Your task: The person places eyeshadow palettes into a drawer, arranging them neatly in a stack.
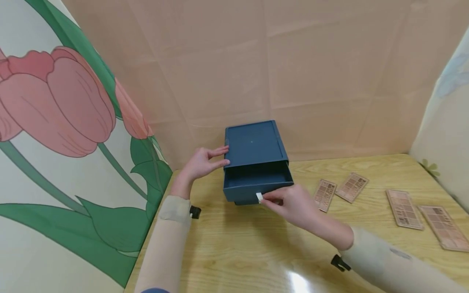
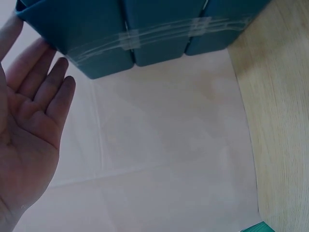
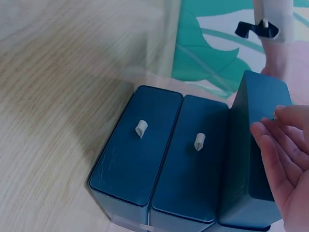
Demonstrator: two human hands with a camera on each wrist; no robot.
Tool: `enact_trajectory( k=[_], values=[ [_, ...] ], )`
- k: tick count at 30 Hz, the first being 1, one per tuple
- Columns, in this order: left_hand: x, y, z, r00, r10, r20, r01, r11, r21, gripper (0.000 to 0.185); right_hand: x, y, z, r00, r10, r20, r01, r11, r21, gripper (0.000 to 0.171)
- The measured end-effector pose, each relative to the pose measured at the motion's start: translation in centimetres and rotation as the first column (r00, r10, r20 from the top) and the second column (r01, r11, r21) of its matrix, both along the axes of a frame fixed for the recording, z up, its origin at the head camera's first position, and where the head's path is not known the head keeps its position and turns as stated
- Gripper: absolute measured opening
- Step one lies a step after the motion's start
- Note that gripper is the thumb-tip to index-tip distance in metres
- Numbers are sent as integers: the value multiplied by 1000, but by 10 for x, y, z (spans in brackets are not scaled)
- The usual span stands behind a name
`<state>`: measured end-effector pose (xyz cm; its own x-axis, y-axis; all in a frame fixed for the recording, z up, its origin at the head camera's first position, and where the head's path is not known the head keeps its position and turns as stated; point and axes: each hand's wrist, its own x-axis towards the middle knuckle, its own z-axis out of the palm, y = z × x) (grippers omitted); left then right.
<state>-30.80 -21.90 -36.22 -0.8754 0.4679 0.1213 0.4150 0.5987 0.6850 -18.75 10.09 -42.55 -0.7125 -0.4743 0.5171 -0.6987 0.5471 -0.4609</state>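
Observation:
A dark blue drawer unit stands on the table near the back, its top drawer pulled partway out; the part of the inside that shows is bare. My right hand pinches the white pull tab on that drawer's front. In the right wrist view, the lower two drawers are closed, each with its own white tab. My left hand touches the unit's left side and top edge with extended fingers. In the left wrist view, clear tape runs across the unit's side.
Several eyeshadow palettes lie on the wooden table to the right of the drawer unit. A pinkish cloth hangs behind, and a tulip-printed panel borders the left side.

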Motion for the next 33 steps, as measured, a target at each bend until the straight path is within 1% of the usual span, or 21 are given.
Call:
enact_trajectory(
  k=[6,11,14,18,25,33],
  values=[
    [0,0,0,1000,-2,7,2,1000,6,57,11,3,-3,996,26,-81,-25,999,20,6],
    [-1,0,-2,1000,-3,7,3,1000,7,57,22,4,-5,988,40,-151,-40,999,4,8],
    [-1,-1,-2,1000,-3,10,3,1000,7,58,27,4,-6,986,54,-158,-55,998,-2,9],
    [-2,-1,-2,1000,-4,14,4,1000,9,57,31,4,-6,987,66,-146,-69,997,-15,10],
    [-3,-2,-3,1000,-4,2,4,1000,-1,58,34,3,-8,986,54,-155,-60,998,-34,11],
    [-3,-2,-3,1000,-3,6,3,1000,7,57,35,4,-9,981,47,-191,-51,999,-14,12]
  ],
)
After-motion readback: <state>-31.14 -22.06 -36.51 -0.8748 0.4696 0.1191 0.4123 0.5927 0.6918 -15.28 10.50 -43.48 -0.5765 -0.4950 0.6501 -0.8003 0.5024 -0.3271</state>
